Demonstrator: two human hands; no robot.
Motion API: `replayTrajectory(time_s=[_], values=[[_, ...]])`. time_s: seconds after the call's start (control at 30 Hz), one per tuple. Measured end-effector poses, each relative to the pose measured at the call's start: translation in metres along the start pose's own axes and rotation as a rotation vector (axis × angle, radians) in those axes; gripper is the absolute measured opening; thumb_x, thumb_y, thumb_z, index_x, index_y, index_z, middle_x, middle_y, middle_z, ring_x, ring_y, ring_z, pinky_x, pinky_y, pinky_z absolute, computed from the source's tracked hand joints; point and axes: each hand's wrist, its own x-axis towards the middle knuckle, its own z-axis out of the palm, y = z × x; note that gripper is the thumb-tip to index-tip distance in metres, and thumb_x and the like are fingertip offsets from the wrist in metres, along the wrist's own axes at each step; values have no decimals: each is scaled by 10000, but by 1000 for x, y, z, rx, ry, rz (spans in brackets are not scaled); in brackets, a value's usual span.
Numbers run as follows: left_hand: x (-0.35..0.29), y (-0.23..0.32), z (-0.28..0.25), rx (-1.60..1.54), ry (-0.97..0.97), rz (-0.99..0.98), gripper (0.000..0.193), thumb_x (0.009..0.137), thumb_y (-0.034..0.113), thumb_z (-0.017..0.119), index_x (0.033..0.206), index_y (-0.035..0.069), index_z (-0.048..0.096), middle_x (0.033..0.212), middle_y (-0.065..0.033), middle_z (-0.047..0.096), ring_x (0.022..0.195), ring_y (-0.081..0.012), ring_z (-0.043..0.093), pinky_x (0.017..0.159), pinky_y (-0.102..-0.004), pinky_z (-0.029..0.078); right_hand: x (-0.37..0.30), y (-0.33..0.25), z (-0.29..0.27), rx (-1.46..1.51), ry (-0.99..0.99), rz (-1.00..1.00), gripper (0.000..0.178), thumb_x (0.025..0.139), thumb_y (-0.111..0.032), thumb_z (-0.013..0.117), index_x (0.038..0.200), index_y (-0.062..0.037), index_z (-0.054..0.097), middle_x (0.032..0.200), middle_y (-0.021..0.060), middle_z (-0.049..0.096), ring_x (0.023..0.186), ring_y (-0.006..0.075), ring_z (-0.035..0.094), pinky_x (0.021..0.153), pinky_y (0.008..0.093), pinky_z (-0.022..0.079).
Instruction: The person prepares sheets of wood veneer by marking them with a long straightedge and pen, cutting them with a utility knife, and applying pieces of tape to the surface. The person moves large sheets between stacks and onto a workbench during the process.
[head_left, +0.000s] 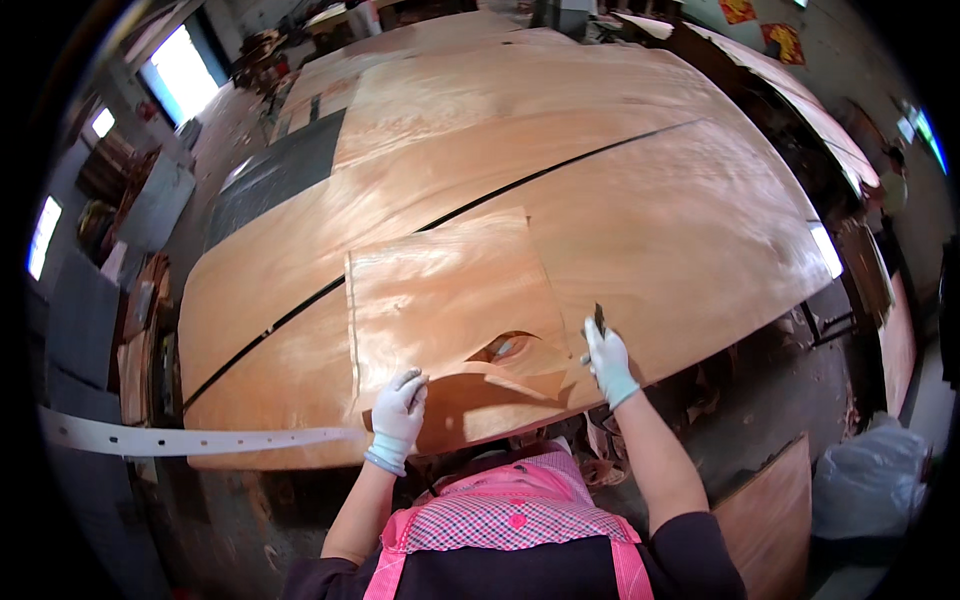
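Note:
A square sheet of thin wood veneer (440,290) lies on the large veneer-covered work surface (640,220). Its near edge is lifted and curls up, and an eye-shaped hole (505,347) gapes near its right corner. My left hand (398,408), in a white glove, is closed at the near left corner and pinches the sheet's edge. To the right of the sheet, my gloved right hand (608,365) grips a small dark knife (599,318) with its tip pointing away from me. Part of its handle is hidden by the fingers.
A long dark strip (490,197) runs diagonally across the surface and passes under the sheet. A dark grey panel (280,175) lies at far left. A white strip with holes (190,440) reaches in at the left. A plastic bag (870,480) sits at lower right; another person (893,185) stands far right.

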Motion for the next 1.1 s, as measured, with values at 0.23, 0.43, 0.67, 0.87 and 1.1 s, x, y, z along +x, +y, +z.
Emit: replayTrajectory(time_s=[0.23, 0.43, 0.67, 0.87, 1.1], values=[[-3, 27, -28, 23, 57, -102, 218, 811, 31, 641, 1021, 40, 696, 1096, -174, 660, 1035, -329, 625, 891, -374, 503, 53, -48, 28, -46, -366, -3, 243, 872, -264, 696, 982, -76, 589, 596, -33, 479, 421, 63, 390, 367, 250, 318], [-13, 45, -11, 131, -410, -215, 389, 827, 277, 657, 1162, 79, 654, 1334, -192, 522, 1276, -380, 438, 1087, -489, 302, 101, 41, 9, -369, -230, -727, 582, 812, -157, 698, 1337, -8, 499, 833, 108, 689, 692, 233, 649, 642, 368, 510], [12, 43, 102, 440, -154, -366, 650, 893, 438, 541, 1431, 100, 406, 1516, -237, 275, 1422, -406, 199, 1164, -517, 98, 44, 10, 19, -660, -344, -427, 807, 799, -290, 663, 1455, 11, 300, 901, 239, 660, 816, 371, 651, 727, 412, 509], [8, 55, 137, 493, -165, -434, 622, 903, 470, 508, 1414, 123, 434, 1496, -231, 315, 1405, -389, 241, 1156, -523, 108, 39, -22, -4, -803, -424, -458, 766, 820, -288, 653, 1447, -1, 320, 828, 204, 652, 765, 344, 642, 710, 411, 500], [58, 52, 119, 219, -157, -760, 330, 846, 254, 640, 1138, 101, 635, 1184, -171, 549, 1070, -353, 555, 902, -458, 464, 55, -4, 24, -773, -687, -836, 479, 934, -176, 538, 1384, -31, 458, 749, 108, 630, 575, 162, 597, 565, 320, 503]])
